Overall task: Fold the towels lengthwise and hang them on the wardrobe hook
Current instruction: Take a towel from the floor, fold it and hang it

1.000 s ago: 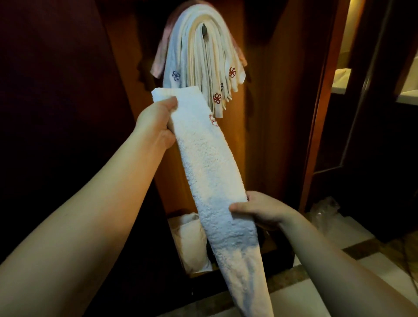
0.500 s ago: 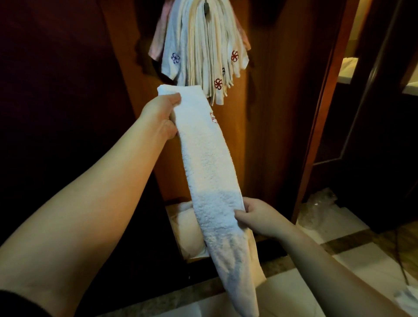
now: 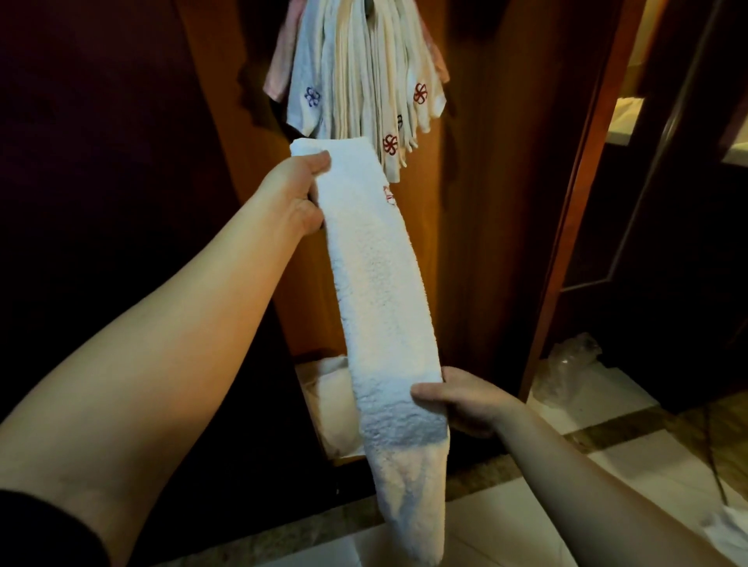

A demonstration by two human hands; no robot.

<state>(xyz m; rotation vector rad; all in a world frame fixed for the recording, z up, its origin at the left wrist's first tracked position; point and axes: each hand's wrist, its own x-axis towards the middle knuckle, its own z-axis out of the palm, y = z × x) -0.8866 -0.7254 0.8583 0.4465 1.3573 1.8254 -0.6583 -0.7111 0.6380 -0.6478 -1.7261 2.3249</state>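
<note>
A white towel [image 3: 378, 283], folded into a long narrow strip, stretches between my hands in front of the wardrobe. My left hand [image 3: 297, 194] grips its upper end, thumb on top. My right hand [image 3: 461, 398] holds the strip lower down, with its tail hanging below toward the floor. Above, several folded towels [image 3: 364, 77] with small flower marks hang in a bunch from the hook [image 3: 369, 4], which is mostly hidden at the top edge.
The wooden wardrobe panel [image 3: 481, 202] stands behind the towel, with a dark door [image 3: 101, 162] to the left. A pale bag [image 3: 330, 404] sits in the wardrobe bottom. Crumpled plastic [image 3: 570, 364] lies on the tiled floor [image 3: 631, 457] at right, beside a doorway.
The view has tilted down, so the hanging bunch sits higher in frame. My right hand has slid a little lower along the strip. Both hands keep their hold.
</note>
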